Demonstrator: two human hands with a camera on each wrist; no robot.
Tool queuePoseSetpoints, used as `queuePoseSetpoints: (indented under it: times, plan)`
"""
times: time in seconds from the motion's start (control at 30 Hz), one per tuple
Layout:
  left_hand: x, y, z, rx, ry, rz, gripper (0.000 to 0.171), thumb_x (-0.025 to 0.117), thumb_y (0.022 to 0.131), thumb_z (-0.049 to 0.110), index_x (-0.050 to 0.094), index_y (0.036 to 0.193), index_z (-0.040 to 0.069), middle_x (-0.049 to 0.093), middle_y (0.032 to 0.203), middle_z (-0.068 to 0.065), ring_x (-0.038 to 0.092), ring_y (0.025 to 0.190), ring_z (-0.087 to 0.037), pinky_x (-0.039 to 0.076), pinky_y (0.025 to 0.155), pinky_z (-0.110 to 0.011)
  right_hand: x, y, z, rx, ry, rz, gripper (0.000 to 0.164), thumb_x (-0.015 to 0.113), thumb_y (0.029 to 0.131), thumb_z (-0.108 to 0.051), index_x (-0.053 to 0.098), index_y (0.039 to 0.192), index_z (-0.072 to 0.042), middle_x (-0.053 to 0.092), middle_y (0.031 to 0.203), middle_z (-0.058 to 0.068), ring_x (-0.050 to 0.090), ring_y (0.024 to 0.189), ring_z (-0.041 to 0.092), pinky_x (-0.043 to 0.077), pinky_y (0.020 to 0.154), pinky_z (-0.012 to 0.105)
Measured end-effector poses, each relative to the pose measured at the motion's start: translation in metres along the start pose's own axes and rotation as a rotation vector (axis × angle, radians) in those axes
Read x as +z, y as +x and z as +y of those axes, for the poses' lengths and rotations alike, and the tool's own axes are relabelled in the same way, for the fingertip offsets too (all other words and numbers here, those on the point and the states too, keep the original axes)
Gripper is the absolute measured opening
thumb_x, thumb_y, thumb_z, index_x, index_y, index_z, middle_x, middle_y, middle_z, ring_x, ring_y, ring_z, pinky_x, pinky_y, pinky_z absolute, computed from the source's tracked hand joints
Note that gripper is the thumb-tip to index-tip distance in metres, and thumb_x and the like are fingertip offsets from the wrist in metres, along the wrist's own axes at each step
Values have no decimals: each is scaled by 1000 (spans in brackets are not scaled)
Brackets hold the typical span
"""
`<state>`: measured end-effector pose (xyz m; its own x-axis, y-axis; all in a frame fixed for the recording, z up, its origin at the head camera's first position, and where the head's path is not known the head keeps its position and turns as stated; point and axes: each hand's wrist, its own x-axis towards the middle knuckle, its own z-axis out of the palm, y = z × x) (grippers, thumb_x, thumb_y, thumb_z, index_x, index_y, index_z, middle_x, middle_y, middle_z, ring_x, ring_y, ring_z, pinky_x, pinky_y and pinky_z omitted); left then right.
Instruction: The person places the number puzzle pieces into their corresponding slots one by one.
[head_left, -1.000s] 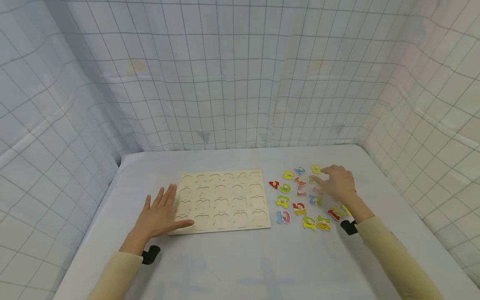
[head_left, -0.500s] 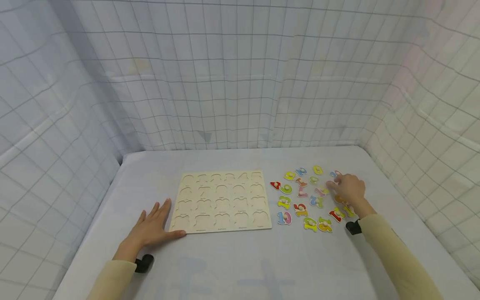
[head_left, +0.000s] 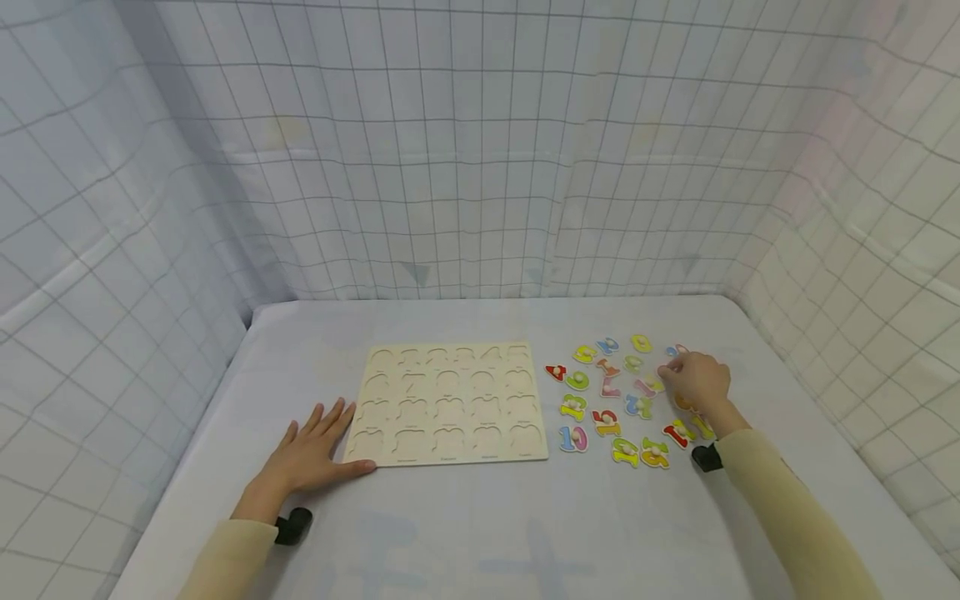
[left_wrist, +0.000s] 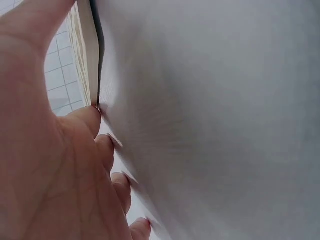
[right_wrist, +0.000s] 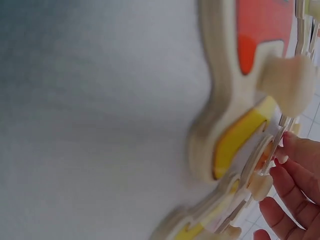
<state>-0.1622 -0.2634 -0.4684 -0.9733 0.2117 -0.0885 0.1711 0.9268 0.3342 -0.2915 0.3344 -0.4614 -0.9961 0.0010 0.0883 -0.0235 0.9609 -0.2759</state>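
Observation:
My left hand [head_left: 307, 450] lies spread at the near left corner of a pale wooden number puzzle board [head_left: 447, 446] with recessed slots. Its thumb is along the front edge, and its fingertips meet the board's side [left_wrist: 90, 55] in the left wrist view. My right hand [head_left: 699, 383] is over the right side of a group of coloured number pieces with small wooden knobs. In the right wrist view, its thumb and index finger [right_wrist: 282, 182] pinch the knob of a number piece [right_wrist: 265, 156]; the fingers hide most of that piece. A blue and pink piece [head_left: 677, 350] lies just beyond the hand.
Between the board and my right hand lie several pieces, among them a red 4 [head_left: 556, 372], a red and yellow 15 [head_left: 606, 422] and a blue and pink 10 [head_left: 573, 439]. A grid-patterned white curtain [head_left: 480, 167] encloses the white table [head_left: 465, 533] at the back and sides.
My right hand has moved right over the pieces, and its thumb and fingers have closed together. My left hand has slid slightly back off the board's surface to its corner.

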Motion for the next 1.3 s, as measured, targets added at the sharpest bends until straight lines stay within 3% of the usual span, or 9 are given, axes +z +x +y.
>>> queuePoseSetpoints:
  times: [0.23,0.47,0.67,0.8,0.93,1.17,1.3]
  plan:
    - [-2,-2,4,-1,6,11,107,57,75,74,24,151,4,19,154,-19,9,139,-45,4,105,-67,-3,-2,-1,22,-21,8,39,65,89,-37,69,94,2,68,85,15,57,68,29,42,59,43]
    - [-5,-4,6,0,10,13,107,58,75,73,24,151,5,19,154,-19,10,138,-46,5,104,-67,-3,-1,-3,1,-51,-3,38,64,91,-35,70,91,2,66,76,12,56,67,30,42,67,48]
    - [-4,-4,8,5,6,19,106,58,75,73,26,150,6,21,153,-20,11,138,-46,7,104,-67,-9,7,-19,-13,-15,80,38,63,92,-36,70,87,2,67,82,15,58,77,36,40,72,50]
    - [-5,-4,8,-2,16,19,106,58,75,73,26,150,7,21,153,-20,11,138,-46,7,104,-67,-14,21,-60,-86,37,114,37,63,92,-35,71,90,1,67,85,14,58,82,35,41,75,51]
    - [-5,-5,6,-9,12,15,105,59,75,72,26,151,7,20,154,-20,11,138,-46,7,104,-67,-8,39,-120,-201,44,125,33,65,91,-35,72,92,-2,67,84,11,58,82,31,42,76,48]
    - [-5,-4,3,-14,-23,24,105,62,75,70,27,150,6,20,153,-20,10,138,-46,5,104,-67,22,60,-232,-457,13,128,29,70,87,-37,73,85,-8,65,80,3,59,78,24,44,73,41]
    - [-5,-1,5,-7,-39,28,104,63,75,68,28,150,5,21,153,-21,11,138,-47,6,104,-67,44,63,-287,-548,-16,94,28,69,87,-38,72,87,-11,65,83,0,58,81,21,45,74,39]
